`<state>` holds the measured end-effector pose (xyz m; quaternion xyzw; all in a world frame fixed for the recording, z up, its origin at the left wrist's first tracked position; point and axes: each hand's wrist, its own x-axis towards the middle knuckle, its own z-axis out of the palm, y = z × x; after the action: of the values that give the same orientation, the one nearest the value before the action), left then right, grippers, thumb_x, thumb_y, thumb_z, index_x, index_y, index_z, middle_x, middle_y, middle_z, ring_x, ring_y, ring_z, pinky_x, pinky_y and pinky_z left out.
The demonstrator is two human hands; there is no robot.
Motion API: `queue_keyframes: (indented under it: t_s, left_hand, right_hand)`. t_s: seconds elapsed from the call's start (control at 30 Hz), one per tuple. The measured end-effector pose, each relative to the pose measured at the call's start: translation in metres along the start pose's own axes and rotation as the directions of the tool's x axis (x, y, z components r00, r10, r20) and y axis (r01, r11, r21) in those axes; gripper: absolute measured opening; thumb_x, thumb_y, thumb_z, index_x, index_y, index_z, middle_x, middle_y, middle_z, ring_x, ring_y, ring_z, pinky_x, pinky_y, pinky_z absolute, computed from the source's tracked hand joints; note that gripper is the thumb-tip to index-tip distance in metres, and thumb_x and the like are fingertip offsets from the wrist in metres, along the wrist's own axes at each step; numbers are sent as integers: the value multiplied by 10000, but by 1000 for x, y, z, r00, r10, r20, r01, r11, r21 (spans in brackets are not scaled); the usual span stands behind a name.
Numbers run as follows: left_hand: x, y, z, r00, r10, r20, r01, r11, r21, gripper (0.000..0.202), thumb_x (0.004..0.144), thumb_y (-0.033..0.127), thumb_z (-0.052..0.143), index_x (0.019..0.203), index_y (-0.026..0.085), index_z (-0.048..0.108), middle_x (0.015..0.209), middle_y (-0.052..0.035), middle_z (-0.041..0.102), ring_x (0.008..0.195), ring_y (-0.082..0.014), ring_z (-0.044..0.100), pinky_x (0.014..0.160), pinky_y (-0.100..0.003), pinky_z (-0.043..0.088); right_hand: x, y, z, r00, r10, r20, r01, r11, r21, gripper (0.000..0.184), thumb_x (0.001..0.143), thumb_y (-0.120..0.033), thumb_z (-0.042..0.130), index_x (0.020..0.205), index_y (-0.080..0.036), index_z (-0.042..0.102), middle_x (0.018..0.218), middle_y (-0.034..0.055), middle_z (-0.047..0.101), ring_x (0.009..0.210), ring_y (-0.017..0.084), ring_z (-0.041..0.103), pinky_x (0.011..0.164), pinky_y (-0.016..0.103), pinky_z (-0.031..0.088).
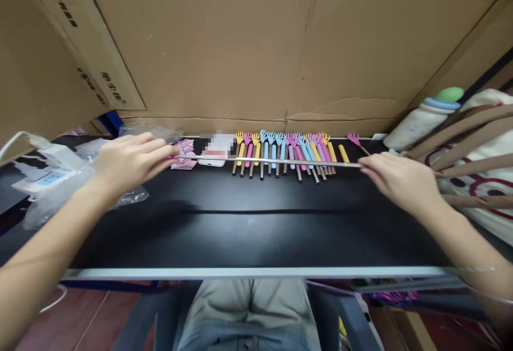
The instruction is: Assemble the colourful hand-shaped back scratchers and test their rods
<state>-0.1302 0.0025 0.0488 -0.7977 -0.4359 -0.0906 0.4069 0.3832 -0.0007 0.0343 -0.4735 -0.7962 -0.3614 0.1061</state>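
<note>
An extended telescopic back scratcher (pixel 276 162) spans level between my two hands, above the black desk. My left hand (pixel 134 161) is closed around its left end, where a bit of pink shows at the fingers. My right hand (pixel 401 180) is closed on the thin metal rod's right end. Just behind the right fingers, a pink claw head (pixel 355 138) on a short shaft shows; whether it belongs to the held piece I cannot tell. Beyond the rod lies a row of shortened back scratchers (pixel 274 153) in yellow, pink, blue and purple, claws toward the cardboard.
A white phone-like device (pixel 212 162) and a pink patterned packet (pixel 185 154) lie left of the row. Clear plastic bags and a power strip (pixel 46 180) are at far left. A white bottle (pixel 420 121) and a bag (pixel 476 180) stand right. Cardboard (pixel 224 41) walls the back.
</note>
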Motion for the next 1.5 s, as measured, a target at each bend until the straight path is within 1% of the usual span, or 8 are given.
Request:
queue_keyframes:
  t_s: [0.13,0.27,0.5,0.73,0.9,1.07,1.2,1.5]
  left_hand:
    - [-31,-32,4,990,-86,111,80,995,58,361,960,415,298,887,239,605,822,-4,656,830,-179,530,611,-267,329]
    - [-38,-38,2,987,-104,119,96,993,70,376,966,423,280,915,234,600,877,5,665,867,-166,525,669,-253,357]
    - [-37,-31,7,975,-124,185,129,992,-13,352,967,407,297,963,214,591,918,-13,654,886,-164,526,692,-252,365]
    - [-43,-23,9,957,-203,209,220,974,-60,315,974,346,288,984,176,553,974,-41,626,941,-194,467,666,-245,367]
    - [-30,0,4,968,-218,122,234,962,-138,267,953,359,365,913,207,581,878,-13,628,876,-178,498,606,-232,356]
    - [7,68,-12,999,-43,19,46,959,-279,273,951,352,372,857,232,598,817,2,648,838,-176,535,556,-252,331]
    - [35,114,-26,1000,-4,-31,-7,944,-331,271,952,338,380,808,229,582,728,17,624,731,-166,511,498,-262,279]
    - [64,125,-28,997,-77,3,73,927,-369,313,961,373,339,858,212,585,810,-27,631,817,-197,492,489,-264,273]
  right_hand:
    - [-31,49,16,996,74,46,-71,996,-58,394,931,-390,311,887,-172,636,791,101,640,685,185,540,618,281,351]
    - [-44,68,25,986,124,109,-121,992,-33,365,912,-385,320,914,-176,619,850,132,654,795,214,566,693,300,379]
    - [-46,68,34,975,148,164,-167,980,107,329,897,-422,340,929,-201,581,948,112,692,868,218,603,833,334,367]
    - [-41,55,20,988,65,137,-65,998,-4,376,928,-386,298,914,-168,604,841,116,689,735,210,602,706,318,385]
    - [-20,19,1,994,-105,-2,105,994,-18,325,942,-317,354,890,-159,634,842,101,698,741,190,608,713,303,386]
    - [22,-65,-19,982,-175,-76,186,967,175,227,927,-287,438,885,-168,628,821,50,694,665,141,589,637,259,361]
    - [46,-116,-30,972,-174,-157,212,939,272,241,942,-275,409,846,-172,604,741,29,670,628,125,569,611,249,336]
    - [66,-130,-22,992,-98,-78,117,946,303,271,953,-314,369,877,-171,586,739,27,649,627,146,574,577,266,317]
